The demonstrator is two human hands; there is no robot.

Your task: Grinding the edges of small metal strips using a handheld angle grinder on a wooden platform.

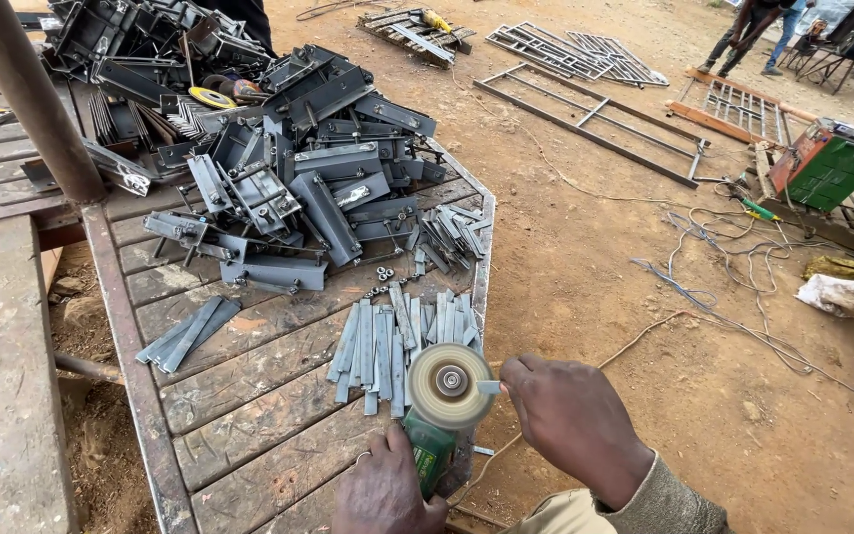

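Gripping the green grinder (430,457) in your left hand (384,491), your right hand (570,415) pinches a small metal strip (488,387) against its spinning disc (451,385)

Flat steel strips (402,341) and stacked brackets (289,188) crowd the table ahead; bare planks (249,435) lie left.

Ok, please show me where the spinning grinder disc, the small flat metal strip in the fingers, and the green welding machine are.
grinder disc (451,384), head view, on its face beside the hub.
small metal strip (489,388), head view, on the end next to the disc.
green welding machine (828,164), head view, on its green side panel.
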